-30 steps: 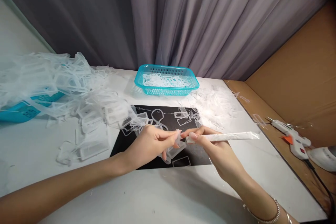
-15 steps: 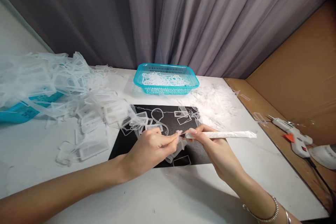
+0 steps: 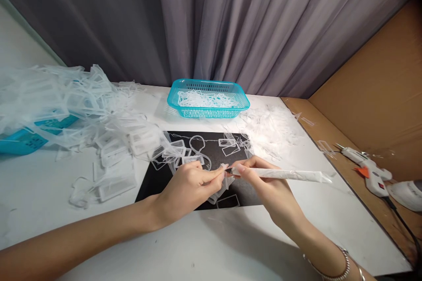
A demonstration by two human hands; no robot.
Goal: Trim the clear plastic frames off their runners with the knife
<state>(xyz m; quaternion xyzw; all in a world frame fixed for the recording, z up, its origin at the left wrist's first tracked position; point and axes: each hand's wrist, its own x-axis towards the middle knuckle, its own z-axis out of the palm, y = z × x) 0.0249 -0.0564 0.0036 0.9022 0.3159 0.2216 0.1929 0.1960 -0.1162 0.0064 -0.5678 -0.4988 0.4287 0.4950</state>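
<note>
My right hand (image 3: 268, 184) grips a slim craft knife (image 3: 290, 174), its handle wrapped in white, much like a pen. The knife's dark tip points left at the fingertips of my left hand (image 3: 189, 186). Those fingers are pinched on a small translucent white plastic piece (image 3: 224, 166), mostly hidden by the fingers. Both hands meet above a black mat (image 3: 245, 195). Thin white rectangular frames (image 3: 228, 202) lie on the mat beneath and behind the hands.
A blue basket (image 3: 211, 113) holding thin white strips stands behind the mat. Translucent plastic pieces (image 3: 115, 151) are heaped at left, partly over another blue basket (image 3: 24, 140). White scraps (image 3: 270, 129) lie back right. A glue gun (image 3: 374, 178) rests on the brown board at right.
The knife's rear end has dipped slightly and swung a little to the right, with its tip still at the pinched piece. My left hand has hardly moved.
</note>
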